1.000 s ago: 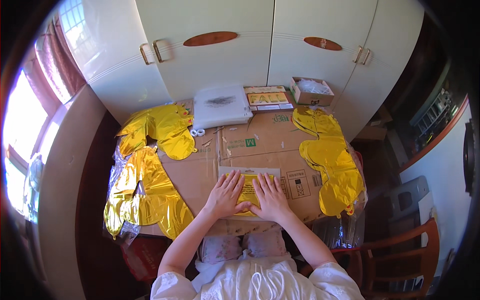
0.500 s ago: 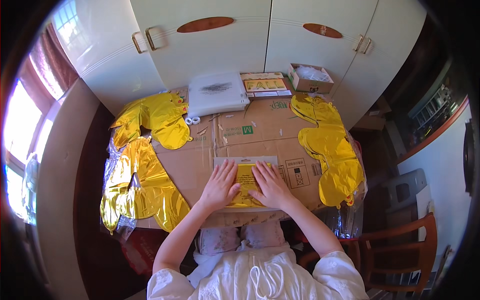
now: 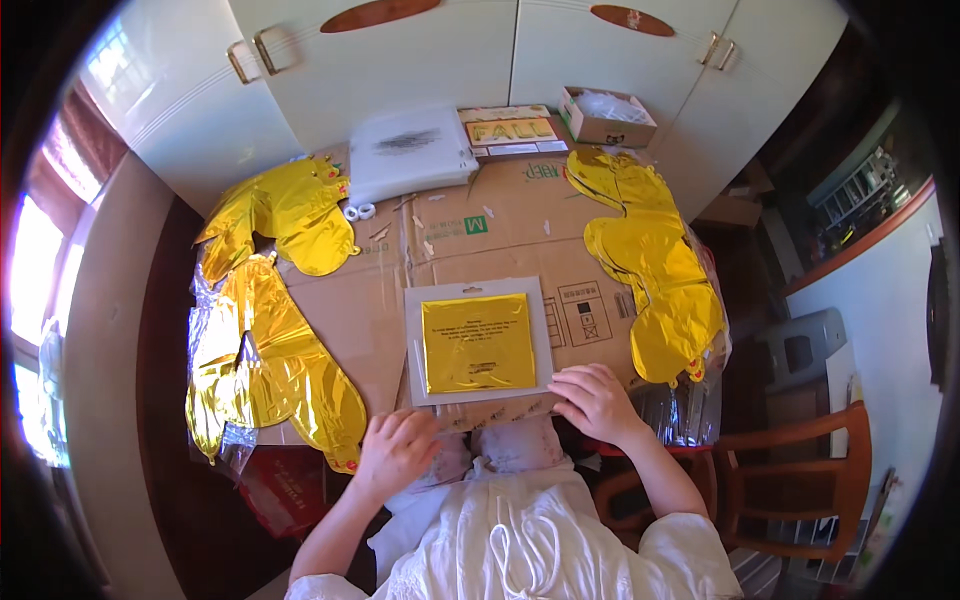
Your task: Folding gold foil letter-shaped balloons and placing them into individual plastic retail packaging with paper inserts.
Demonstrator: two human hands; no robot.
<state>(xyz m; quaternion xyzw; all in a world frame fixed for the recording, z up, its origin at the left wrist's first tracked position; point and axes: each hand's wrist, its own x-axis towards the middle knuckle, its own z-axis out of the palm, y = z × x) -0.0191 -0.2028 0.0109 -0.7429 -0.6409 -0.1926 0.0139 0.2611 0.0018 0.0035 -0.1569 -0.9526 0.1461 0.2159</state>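
A flat clear pack [image 3: 479, 341] with a folded gold foil balloon inside lies on the cardboard-covered table in front of me, its hang hole at the far edge. My left hand [image 3: 398, 450] is off the pack, at the table's near edge by its lower left corner. Its fingers bend loosely and nothing shows in them. Beside the pack's lower right corner is my right hand [image 3: 598, 402], fingers slightly bent and apart from the thumb, holding nothing visible.
Gold foil balloons lie flat at the left [image 3: 285, 360] and in a stack at the right [image 3: 655, 260]. At the back are a pile of translucent bags [image 3: 412, 155], two small white rolls [image 3: 360, 212], a printed box [image 3: 512, 132] and an open carton [image 3: 608, 118]. A wooden chair [image 3: 790, 440] stands right.
Both hands have lifted off the pack and drawn back toward me, left hand to the lower left, right hand to the lower right. The whole pack now shows. The view has shifted slightly.
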